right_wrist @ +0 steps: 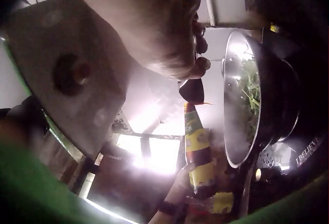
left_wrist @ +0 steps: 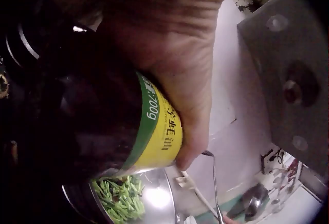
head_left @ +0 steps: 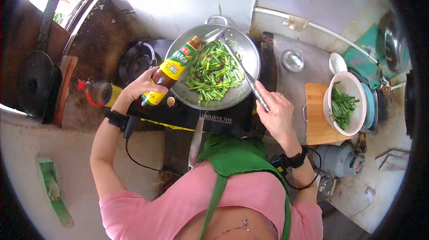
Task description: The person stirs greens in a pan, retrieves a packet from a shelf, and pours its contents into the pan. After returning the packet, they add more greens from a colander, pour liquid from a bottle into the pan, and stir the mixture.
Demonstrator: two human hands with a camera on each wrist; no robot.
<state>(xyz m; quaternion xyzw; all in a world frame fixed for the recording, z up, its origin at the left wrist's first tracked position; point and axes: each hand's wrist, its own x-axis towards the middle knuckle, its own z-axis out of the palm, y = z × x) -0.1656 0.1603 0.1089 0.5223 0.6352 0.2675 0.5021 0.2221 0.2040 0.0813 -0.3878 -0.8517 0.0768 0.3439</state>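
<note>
My left hand (head_left: pixel 145 87) grips a brown glass bottle of oyster sauce (head_left: pixel 172 68) with a yellow and green label. It is uncapped and tilted, its neck over the left side of a wide steel wok (head_left: pixel 181 91). My right hand (head_left: pixel 276 114) holds the metal handle of a ladle (head_left: pixel 243 69), whose head is close to the bottle's mouth above the wok's far side. In the right wrist view the dark ladle head (right_wrist: pixel 192 91) overlaps the bottle's mouth. Cut green stalks (head_left: pixel 214 77) with dark red bits fill the wok's middle.
A small metal bowl (head_left: pixel 292 60) stands to the right. Beyond it, a white colander (head_left: pixel 328 106) of leafy greens overlaps a wooden board (head_left: pixel 314 126). A red-capped bottle (head_left: pixel 107 93) lies at left, near a second burner (head_left: pixel 136 61). The wok's long handle (head_left: pixel 196 141) points towards the body.
</note>
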